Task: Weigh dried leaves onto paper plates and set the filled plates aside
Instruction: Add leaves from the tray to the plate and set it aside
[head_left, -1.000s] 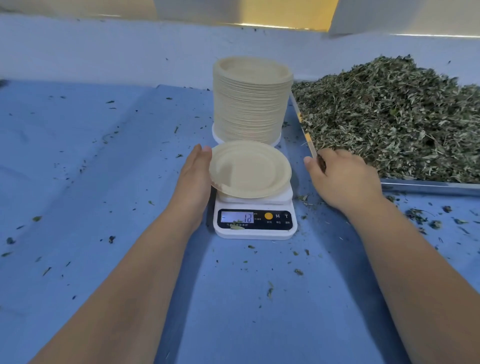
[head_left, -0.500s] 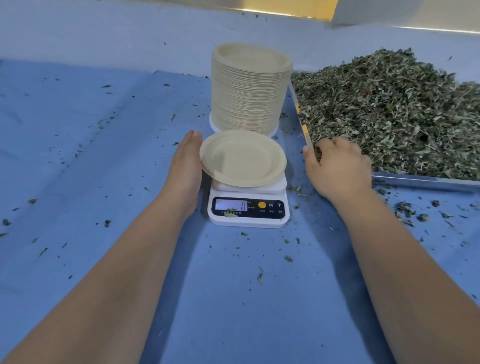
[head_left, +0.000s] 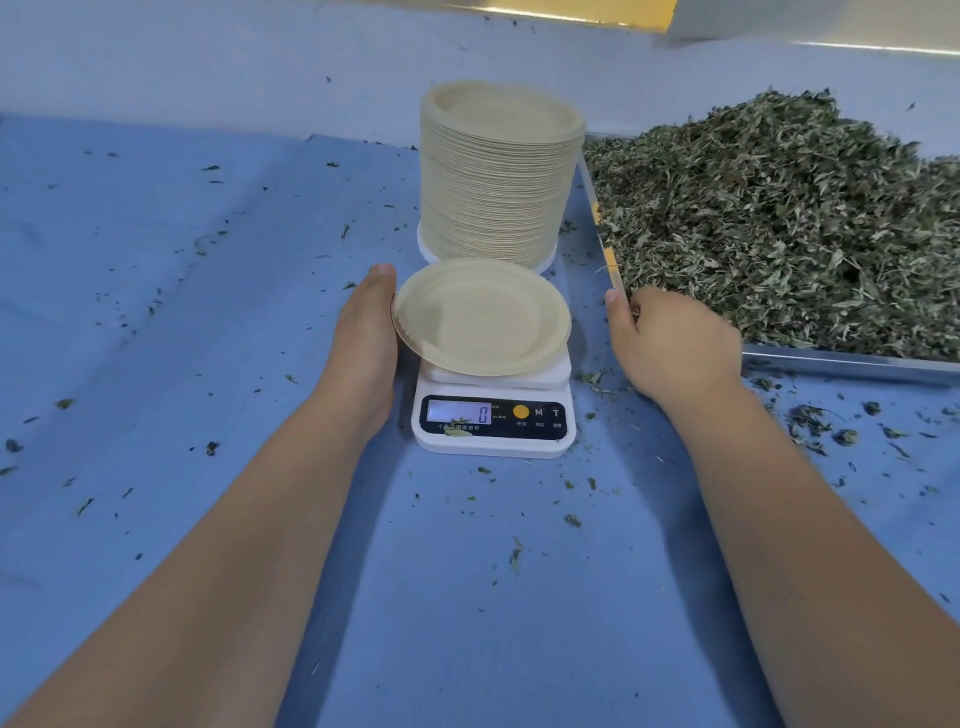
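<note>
Blue surface (head_left: 208, 312), leaf crumbs scattered. Metal tray (head_left: 831, 361) far right, heaped with dried leaves (head_left: 779, 218). Tall stack of paper plates (head_left: 496, 182) centre far. White scale (head_left: 493, 415) near stack, display reads 0. Empty paper plate (head_left: 480, 317) sits on scale. Left hand (head_left: 366, 343) flat, fingers straight, against plate's left rim. Right hand (head_left: 670, 343) curled at tray's near-left corner; contents cannot be told.

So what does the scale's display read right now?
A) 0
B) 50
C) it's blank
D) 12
A: the display on the scale shows a single 0, with an empty plate sitting on top.
</note>
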